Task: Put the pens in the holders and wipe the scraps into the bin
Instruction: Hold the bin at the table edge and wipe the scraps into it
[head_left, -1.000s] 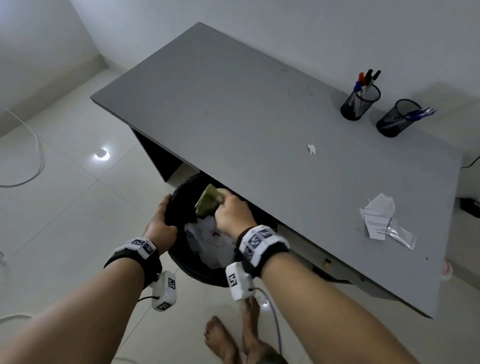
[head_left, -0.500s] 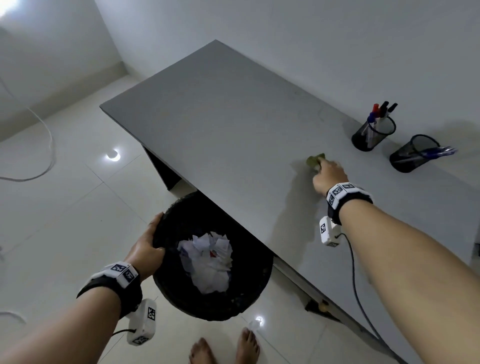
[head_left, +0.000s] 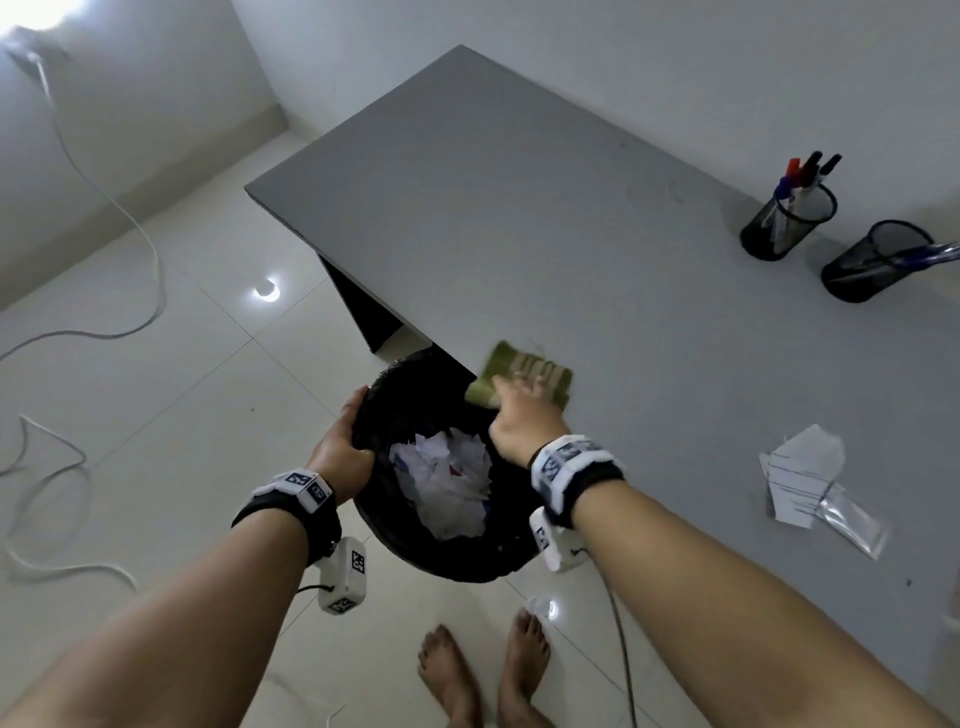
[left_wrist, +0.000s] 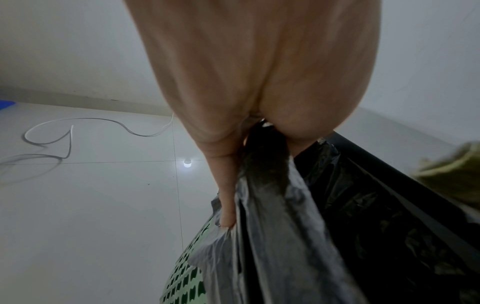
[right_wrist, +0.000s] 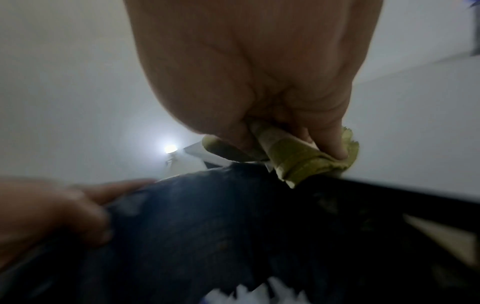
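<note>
A black-lined bin (head_left: 457, 569) sits below the grey table's (head_left: 519, 208) near edge, with white paper scraps (head_left: 452, 478) inside. My left hand (head_left: 340, 449) grips its rim; in the left wrist view the fingers (left_wrist: 227, 207) clamp the black liner (left_wrist: 285, 226). My right hand (head_left: 522, 402) holds a folded green cloth (head_left: 519, 369) at the table edge above the bin. In the right wrist view the thumb and fingers pinch the cloth (right_wrist: 298, 162). Two black mesh holders (head_left: 784, 223) (head_left: 872, 267) stand at the back right with pens in them.
White paper pieces (head_left: 800, 473) and a clear plastic sleeve (head_left: 852, 519) lie on the table's right part. White cables (head_left: 130, 322) trail over the tiled floor at left. My bare feet (head_left: 488, 675) stand near the bin.
My right hand reached out with the cloth to the small scrap mid-table, then swept back to the table edge over the bin. That scrap is gone from the table. The left hand kept hold of the bin.
</note>
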